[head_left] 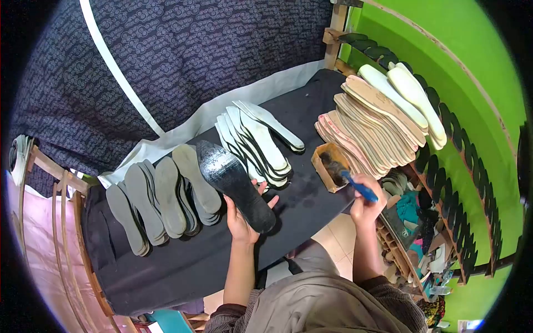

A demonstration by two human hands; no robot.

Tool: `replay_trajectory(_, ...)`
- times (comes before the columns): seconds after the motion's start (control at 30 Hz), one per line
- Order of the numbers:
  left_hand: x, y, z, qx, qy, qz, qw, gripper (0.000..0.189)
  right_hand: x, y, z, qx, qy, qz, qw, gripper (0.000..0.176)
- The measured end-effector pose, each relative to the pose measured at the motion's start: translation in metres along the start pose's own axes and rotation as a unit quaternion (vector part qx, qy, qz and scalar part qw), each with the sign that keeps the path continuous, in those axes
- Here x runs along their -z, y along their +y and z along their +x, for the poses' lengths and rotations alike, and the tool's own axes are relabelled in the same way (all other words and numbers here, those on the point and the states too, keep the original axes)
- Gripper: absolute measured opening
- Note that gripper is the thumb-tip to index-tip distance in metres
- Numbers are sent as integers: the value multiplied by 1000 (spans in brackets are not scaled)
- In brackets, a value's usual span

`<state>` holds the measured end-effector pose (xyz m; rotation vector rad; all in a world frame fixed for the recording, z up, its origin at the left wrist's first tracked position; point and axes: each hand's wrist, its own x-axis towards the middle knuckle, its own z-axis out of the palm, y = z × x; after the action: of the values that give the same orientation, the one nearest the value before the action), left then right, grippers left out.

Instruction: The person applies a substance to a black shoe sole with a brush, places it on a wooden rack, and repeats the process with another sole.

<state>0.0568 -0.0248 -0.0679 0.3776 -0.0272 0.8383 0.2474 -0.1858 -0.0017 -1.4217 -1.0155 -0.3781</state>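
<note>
A black shoe sole rests in my left hand, which supports it from below with thumb and fingers at its edges. Its upper end looks wet and glossy, while the lower end is duller. My right hand is closed around the blue handle of a brush. The brush's bristle end reaches into a brownish open container with dark residue inside, so the bristles are hard to make out.
Stacks of grey soles lie left on the black-covered table. White-topped soles sit near the middle. Beige insoles are piled right, beside racks of black soles. A patterned dark curtain hangs behind.
</note>
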Motion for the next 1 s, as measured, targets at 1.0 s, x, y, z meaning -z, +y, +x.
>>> replay_trajectory(1.0,-139,-132,-33,135,-106,70,983,52,160,-44,-29,-87,-169,-83,978,68)
